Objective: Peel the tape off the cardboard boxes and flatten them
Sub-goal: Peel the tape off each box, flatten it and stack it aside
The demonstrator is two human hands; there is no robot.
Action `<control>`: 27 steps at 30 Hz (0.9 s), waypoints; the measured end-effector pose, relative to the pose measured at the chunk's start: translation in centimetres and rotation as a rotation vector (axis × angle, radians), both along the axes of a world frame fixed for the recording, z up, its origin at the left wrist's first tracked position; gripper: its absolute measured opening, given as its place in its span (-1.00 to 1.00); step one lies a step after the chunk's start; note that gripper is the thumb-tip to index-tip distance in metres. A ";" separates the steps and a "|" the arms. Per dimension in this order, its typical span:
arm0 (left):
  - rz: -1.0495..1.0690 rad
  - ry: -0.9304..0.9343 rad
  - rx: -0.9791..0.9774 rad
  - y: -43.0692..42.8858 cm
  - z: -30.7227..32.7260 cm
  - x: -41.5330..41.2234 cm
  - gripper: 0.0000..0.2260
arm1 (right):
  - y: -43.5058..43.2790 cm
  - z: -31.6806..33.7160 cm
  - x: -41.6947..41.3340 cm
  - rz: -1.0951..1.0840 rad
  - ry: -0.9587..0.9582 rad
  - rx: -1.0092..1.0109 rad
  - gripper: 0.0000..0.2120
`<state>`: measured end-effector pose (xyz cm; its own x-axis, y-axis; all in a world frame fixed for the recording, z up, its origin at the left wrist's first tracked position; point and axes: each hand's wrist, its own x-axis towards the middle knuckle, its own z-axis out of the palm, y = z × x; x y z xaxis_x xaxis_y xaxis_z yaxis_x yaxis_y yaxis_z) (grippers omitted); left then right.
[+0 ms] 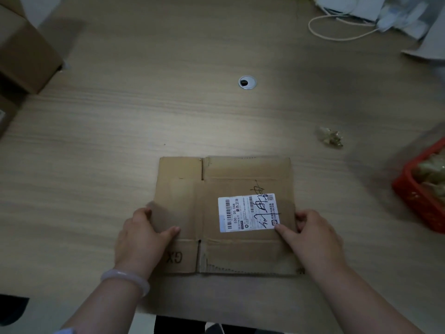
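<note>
My left hand [144, 237] and right hand [313, 237] are clamping fingers [304, 216] round the side edges of the flattened brown cardboard box [183, 198] lying on the pale wooden desk [144, 116] (white label [248, 213] up); flattening looks done, lifting it aside seems next.

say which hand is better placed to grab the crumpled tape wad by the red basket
Right, probably. The right hand grips the right edge of the flattened cardboard box, on the same side as the crumpled tape wad and red basket; the left hand would have to cross the box.
</note>
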<state>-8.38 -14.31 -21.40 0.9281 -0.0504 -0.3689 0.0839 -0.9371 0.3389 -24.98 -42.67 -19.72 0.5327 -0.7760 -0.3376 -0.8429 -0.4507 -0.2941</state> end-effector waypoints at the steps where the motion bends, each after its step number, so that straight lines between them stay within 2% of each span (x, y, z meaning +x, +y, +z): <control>1: 0.028 0.034 -0.034 0.0 0.0 0.2 -0.29 | 0.2 0.1 -0.1 -0.062 -0.021 0.058 -0.45; 5: 0.002 0.062 -0.156 0.5 0.4 0.1 -0.36 | 1.5 0.2 -0.9 -0.204 -0.084 0.195 -0.46; 9: -0.074 0.042 -0.274 1.1 1.5 -0.3 -0.42 | 4.1 1.5 -2.4 -0.393 -0.251 0.302 -0.53; 16: -0.357 0.072 -0.429 -1.0 7.6 -2.0 -0.46 | 8.7 7.6 -10.2 -0.639 -0.493 0.238 -0.42; 19: -0.475 0.069 -0.501 -3.0 10.3 -4.1 -0.44 | 10.1 10.6 -14.6 -0.752 -0.587 0.192 -0.48; 27: -0.830 0.195 -0.680 -10.7 16.7 -16.9 -0.38 | 11.4 17.5 -31.8 -1.088 -0.765 0.085 -0.50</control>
